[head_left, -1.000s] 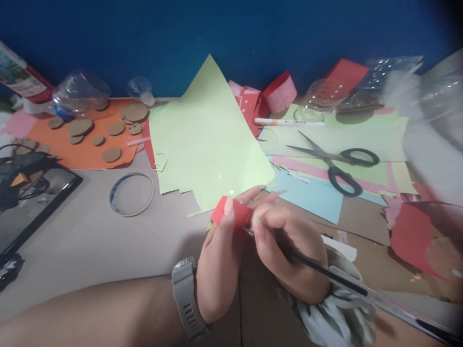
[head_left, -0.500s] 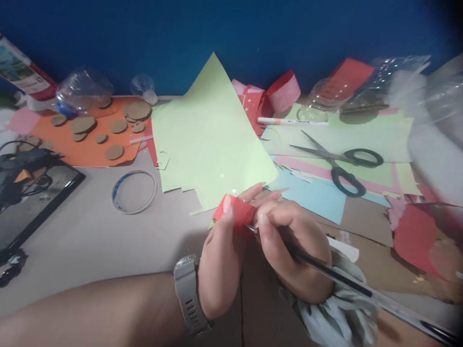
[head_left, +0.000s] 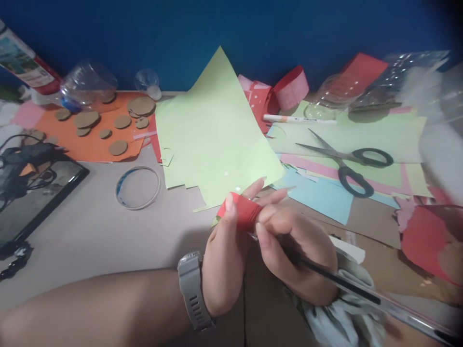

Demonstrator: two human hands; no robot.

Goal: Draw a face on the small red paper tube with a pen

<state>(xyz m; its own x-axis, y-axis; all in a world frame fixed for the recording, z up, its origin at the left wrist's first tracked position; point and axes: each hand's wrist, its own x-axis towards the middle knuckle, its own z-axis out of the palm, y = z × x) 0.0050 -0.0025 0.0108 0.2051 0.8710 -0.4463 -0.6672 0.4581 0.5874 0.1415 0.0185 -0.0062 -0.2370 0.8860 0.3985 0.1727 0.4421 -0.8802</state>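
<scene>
- Presently, containers in my view: 1 labelled bottle (head_left: 29,62), tilted at far left; 1 large clear plastic container (head_left: 90,86) and 1 small clear container (head_left: 146,81), by the blue wall (head_left: 144,33); 1 clear cup (head_left: 327,101) at back right. Contents: I cannot tell.
- Folded red paper (head_left: 243,212), 1 piece: in my left hand (head_left: 221,270), just beyond the green sheet's near edge.
- Left hand: thumb pressing the paper from above, 2 fingers reaching out past it; grey watch (head_left: 195,294) on the wrist, forearm coming in from lower left.
- Right hand (head_left: 302,250): curled, thumb and forefinger pinched together at the paper's right edge, around 1 pen-like tool (head_left: 361,290); its shaft slants to lower right, tip hidden.
- Green sheet (head_left: 217,125), 1: stepped near edge, top corner against the wall.
- Grey tabletop (head_left: 155,241): shows between my left forearm and 1 tape ring (head_left: 135,208).
- Scissors (head_left: 334,155), 1 pair: blades apart, on layered papers right of the green sheet.
- Cardboard discs (head_left: 87,118), several: on orange paper (head_left: 94,151).
</scene>
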